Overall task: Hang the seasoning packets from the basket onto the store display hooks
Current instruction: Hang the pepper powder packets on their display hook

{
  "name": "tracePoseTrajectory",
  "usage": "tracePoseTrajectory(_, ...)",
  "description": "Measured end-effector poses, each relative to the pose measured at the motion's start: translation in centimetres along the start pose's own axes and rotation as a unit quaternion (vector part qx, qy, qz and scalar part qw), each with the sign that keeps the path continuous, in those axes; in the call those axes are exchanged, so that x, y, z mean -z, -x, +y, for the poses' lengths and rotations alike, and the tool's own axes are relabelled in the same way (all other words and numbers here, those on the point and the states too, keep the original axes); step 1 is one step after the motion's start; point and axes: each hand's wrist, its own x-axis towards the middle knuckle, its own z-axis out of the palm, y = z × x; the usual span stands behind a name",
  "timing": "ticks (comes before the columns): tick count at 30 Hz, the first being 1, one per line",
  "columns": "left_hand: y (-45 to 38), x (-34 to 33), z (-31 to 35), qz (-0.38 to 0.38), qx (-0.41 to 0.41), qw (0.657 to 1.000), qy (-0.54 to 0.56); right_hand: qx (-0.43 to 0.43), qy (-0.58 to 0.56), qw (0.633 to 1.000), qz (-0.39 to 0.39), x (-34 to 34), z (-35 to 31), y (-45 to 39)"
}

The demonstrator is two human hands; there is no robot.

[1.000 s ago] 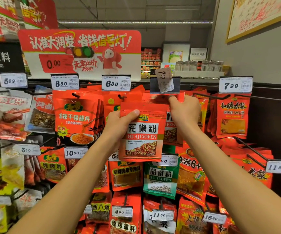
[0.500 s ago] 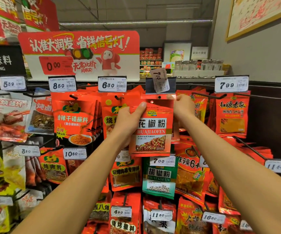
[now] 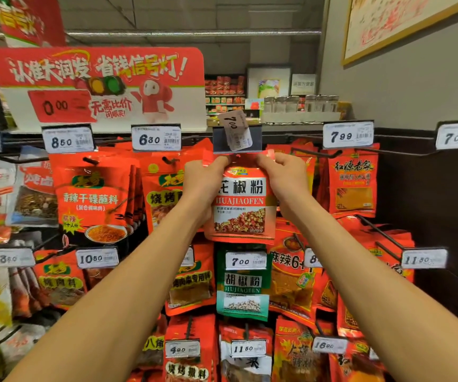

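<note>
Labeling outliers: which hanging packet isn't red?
The green packet, below the red packet both hands hold, behind a 7.00 tag. It reads HUJIAOFEN; the others are red or orange.

Both hands raised the packet [image 3: 243, 205] to the hook's tag [image 3: 236, 130].

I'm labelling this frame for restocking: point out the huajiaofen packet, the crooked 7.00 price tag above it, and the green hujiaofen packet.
huajiaofen packet [image 3: 243, 205]: head view, front label.
crooked 7.00 price tag [image 3: 236, 130]: head view, tag face.
green hujiaofen packet [image 3: 243, 293]: head view, front label.
</note>
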Motion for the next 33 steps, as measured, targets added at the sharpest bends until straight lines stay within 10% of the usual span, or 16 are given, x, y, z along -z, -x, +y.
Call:
tracePoseTrajectory(16, -1.3, 0.9, -1.5, 0.073, -0.014, 0.98, -0.186, -0.074, 0.24, 0.962, 0.11, -4.9, 2.8, -6.0)
tracePoseTrajectory(25, 4.2, 6.8, 0.5, -0.072, -0.005, 0.992, -0.103, -0.017, 0.173, 0.975, 0.14, 0.7, 2.9, 2.5)
tracePoseTrajectory(33, 9.3, 12.4, -7.1, -0.106, 0.096, 0.987, -0.073, -0.152, -0.017, 0.988, -0.023, 2.2, 6.7, 14.3)
